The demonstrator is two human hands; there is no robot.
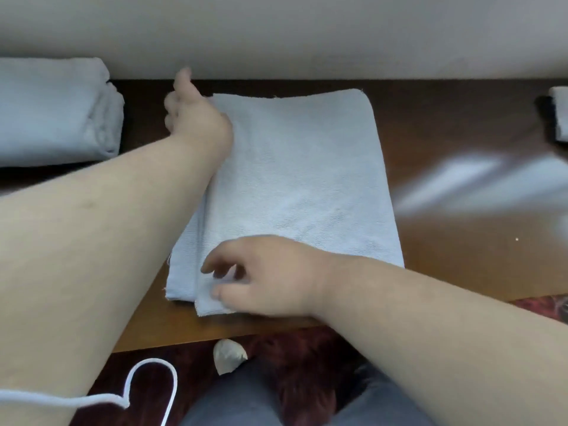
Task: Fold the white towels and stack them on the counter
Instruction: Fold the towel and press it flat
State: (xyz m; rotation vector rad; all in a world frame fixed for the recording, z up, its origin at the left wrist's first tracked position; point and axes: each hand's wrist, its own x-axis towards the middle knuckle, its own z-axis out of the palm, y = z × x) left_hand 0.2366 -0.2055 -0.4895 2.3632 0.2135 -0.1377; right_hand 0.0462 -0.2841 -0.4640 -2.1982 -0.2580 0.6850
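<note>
Three white towel items show on one wooden counter point(445, 124): one folded towel point(295, 179) in the middle, one folded stack point(55, 112) at the left, one towel edge point(560, 113) at the far right, plus two hands, left hand point(196, 115) and right hand point(267, 275).

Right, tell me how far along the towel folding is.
Done: a stack of folded towels sits at the counter's left end. In hand: a partly folded white towel lies flat in the middle, the left hand holding its far left corner and the right hand's fingers at its near left corner. Left: finishing this fold and stacking it. Another towel shows at the right edge; its state is unclear.
</note>
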